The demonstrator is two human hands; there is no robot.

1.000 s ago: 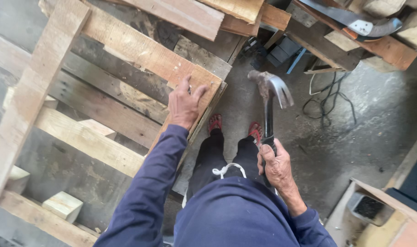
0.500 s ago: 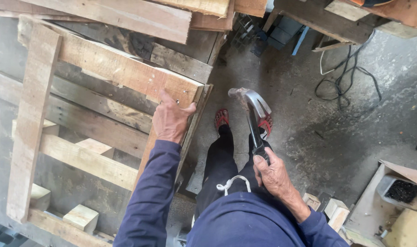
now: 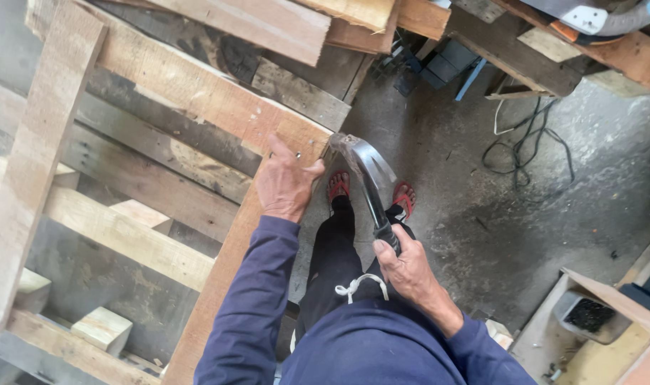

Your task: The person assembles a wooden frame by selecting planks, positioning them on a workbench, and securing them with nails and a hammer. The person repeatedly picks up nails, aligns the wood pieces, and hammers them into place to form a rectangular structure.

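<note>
My right hand (image 3: 410, 271) grips the hammer (image 3: 371, 187), hiding its handle; the head meets the pallet (image 3: 196, 93) corner. My left hand (image 3: 286, 185) lies spread there. Open floor (image 3: 496, 214) to my right.

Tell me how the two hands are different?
The left hand lies spread on the wooden pallet corner, holding no tool; the right hand is wrapped around the hammer handle. The left reaches farther forward; the right stays near the body. Both wear dark blue sleeves.
</note>
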